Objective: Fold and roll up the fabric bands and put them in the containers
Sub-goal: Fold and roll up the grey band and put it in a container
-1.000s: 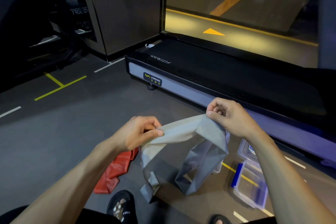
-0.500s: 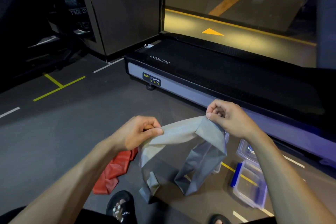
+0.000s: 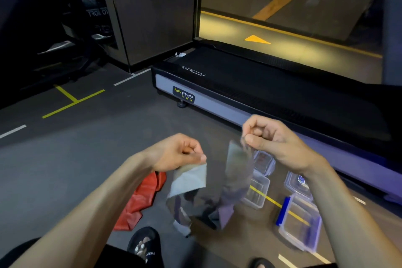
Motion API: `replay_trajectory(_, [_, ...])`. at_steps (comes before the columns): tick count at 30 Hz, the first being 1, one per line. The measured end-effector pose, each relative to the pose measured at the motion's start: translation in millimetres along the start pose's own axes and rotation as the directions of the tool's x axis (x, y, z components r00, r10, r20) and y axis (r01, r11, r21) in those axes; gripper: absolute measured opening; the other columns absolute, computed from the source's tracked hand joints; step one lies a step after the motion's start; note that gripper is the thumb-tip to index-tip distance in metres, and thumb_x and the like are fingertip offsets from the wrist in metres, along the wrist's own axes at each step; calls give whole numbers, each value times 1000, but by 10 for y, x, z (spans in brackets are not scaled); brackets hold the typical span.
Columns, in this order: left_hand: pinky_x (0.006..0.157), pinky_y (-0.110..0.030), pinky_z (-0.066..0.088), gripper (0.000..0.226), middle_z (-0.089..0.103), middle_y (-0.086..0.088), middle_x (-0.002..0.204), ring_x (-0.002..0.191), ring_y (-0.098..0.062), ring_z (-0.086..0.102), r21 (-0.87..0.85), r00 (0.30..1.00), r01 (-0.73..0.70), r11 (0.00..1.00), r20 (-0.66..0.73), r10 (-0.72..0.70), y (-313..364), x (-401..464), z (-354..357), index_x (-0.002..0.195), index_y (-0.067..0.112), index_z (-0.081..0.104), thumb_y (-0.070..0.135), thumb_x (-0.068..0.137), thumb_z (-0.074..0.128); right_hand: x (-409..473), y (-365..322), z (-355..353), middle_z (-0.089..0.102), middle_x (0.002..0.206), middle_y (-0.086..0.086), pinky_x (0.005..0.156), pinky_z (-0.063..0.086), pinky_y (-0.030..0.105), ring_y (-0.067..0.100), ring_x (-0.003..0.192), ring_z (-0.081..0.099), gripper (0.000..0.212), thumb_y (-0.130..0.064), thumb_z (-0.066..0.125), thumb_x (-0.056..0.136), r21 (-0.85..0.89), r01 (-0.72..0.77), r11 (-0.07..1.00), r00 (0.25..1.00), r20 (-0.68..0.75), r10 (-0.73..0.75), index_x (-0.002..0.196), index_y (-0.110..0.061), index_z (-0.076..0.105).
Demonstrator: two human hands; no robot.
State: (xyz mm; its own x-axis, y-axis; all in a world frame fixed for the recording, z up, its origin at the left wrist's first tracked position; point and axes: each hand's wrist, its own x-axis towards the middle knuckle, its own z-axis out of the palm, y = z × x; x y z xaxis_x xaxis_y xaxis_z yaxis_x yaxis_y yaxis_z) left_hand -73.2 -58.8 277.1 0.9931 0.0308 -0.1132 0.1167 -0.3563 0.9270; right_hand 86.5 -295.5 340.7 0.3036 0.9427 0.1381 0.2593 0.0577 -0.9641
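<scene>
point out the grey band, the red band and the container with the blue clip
grey band [image 3: 191,178], head view, on the flat end under the left hand
red band [image 3: 139,202], head view, middle of the crumpled heap
container with the blue clip [image 3: 301,227], head view, on its clear wall

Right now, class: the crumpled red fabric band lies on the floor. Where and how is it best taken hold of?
Probably pinch the crumpled red fabric band at its near lower end, which lies bare on the dark gym floor, coming from above on the left. Its far end runs under the left hand and the grey fabric band that both hands hold, so that end is covered.
</scene>
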Motion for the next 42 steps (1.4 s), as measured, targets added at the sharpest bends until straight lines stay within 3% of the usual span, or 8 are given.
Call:
replay_trajectory(4, [62,-40,38,43,62,-9,73,71,-16,46,51,998,-58,997,16,58,80,19,16,91,7,70,50,87,71,110,-173,435,64,83,-9,71,43,18,4,73,55,7,-1,64,97,-110,37,993,979,202,-14,97,-7,61])
replay_trajectory(8, [63,-41,44,13,63,-8,70,72,-11,48,99,992,-122,988,46,118,159,9,0,79,25,71,31,90,67,246,114,598,62,90,-8,71,45,28,9,75,56,8,-12,69,96,-410,90,908,996,44,-79,93,-17,65])
replay_trajectory(14, [69,-43,46,32,62,-25,77,75,-15,49,85,982,-187,979,36,185,199,17,-44,83,11,68,42,90,70,281,265,568,62,118,1,99,48,32,15,112,62,3,-13,65,98,-269,104,958,995,41,-96,97,-16,64])
replay_trajectory(24, [76,-23,54,9,74,12,74,73,1,69,412,959,-220,884,-77,274,373,-8,-99,85,23,76,30,92,75,320,136,370,58,89,2,77,43,24,11,82,52,6,-10,61,102,-226,-9,974,985,166,48,100,-5,59])
replay_trajectory(28, [69,-41,50,38,72,-1,75,68,-18,58,203,985,-114,972,-106,138,341,5,-108,90,19,72,56,85,72,341,-12,264,57,82,-5,70,41,16,6,74,48,6,-9,65,99,-258,-2,966,988,147,42,95,-6,62])
replay_trajectory(30, [62,-38,41,39,55,-10,71,67,-20,44,101,999,-46,994,4,46,339,-15,-123,92,4,68,42,95,69,351,-87,201,58,83,-6,71,42,16,7,75,50,5,-8,65,98,-259,20,966,994,111,9,95,-5,63])
replay_trajectory(33, [68,-28,55,18,60,-10,81,75,-15,54,89,994,44,995,100,-53,294,-33,-132,95,7,71,22,101,64,353,-157,91,59,84,-1,73,43,18,10,78,52,7,-9,64,98,-232,64,971,997,57,-52,93,-4,62])
replay_trajectory(42, [59,-18,45,7,67,8,68,62,-4,53,30,999,-34,999,-7,34,271,-42,-168,90,17,75,18,96,70,352,-16,-37,59,81,6,69,43,21,19,75,50,13,-20,67,93,-198,35,980,999,-31,-42,93,-8,64])
